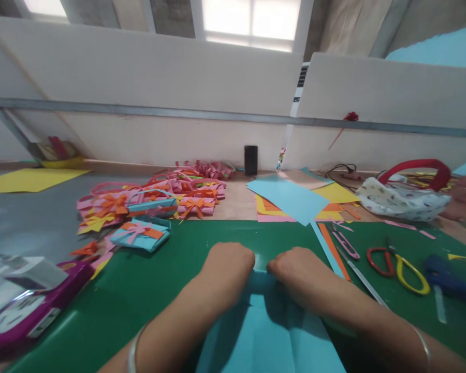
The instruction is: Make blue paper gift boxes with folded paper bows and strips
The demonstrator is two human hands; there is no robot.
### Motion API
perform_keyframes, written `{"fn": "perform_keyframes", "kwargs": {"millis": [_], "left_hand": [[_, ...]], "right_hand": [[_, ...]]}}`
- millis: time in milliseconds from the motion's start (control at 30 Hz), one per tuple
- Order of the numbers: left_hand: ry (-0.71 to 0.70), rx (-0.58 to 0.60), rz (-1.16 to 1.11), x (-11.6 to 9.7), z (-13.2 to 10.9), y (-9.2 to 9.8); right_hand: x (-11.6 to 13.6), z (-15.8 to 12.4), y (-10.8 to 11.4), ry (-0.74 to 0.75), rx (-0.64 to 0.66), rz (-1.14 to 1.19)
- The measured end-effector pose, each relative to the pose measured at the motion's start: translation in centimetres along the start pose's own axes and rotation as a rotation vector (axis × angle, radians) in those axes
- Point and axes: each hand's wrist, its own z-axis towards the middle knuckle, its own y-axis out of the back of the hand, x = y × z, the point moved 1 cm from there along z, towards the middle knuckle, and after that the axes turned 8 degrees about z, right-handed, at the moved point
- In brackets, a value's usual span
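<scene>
A creased light-blue paper sheet lies in front of me on the green mat, its far edge folded into a narrow band. My left hand is closed on the left part of that far edge, knuckles up, fingertips hidden underneath. Closed in the same way, my right hand grips the band a little further right. Only a small gap separates the two fists. To the right of my right hand lie a blue paper strip and an orange paper strip.
Small paper gift bags with bows pile up at the left. Right are a pink cutter, scissors and a blue glue gun. Coloured sheets, a phone and a fabric basket stand behind; a purple box is left.
</scene>
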Motion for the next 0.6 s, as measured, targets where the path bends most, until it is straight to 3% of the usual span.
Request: {"fn": "perform_keyframes", "kwargs": {"millis": [133,333,600], "left_hand": [[-0.006,0.006,0.050,0.5,0.1,0.0],[-0.071,0.024,0.094,-1.0,0.9,0.0],[-0.216,-0.078,0.070,-0.3,1.6,-0.7]], "right_hand": [[0.4,0.1,0.4,-0.010,0.054,-0.012],[0.3,0.6,-0.1,0.012,0.050,-0.012],[-0.3,0.8,0.2,-0.004,0.059,0.021]]}}
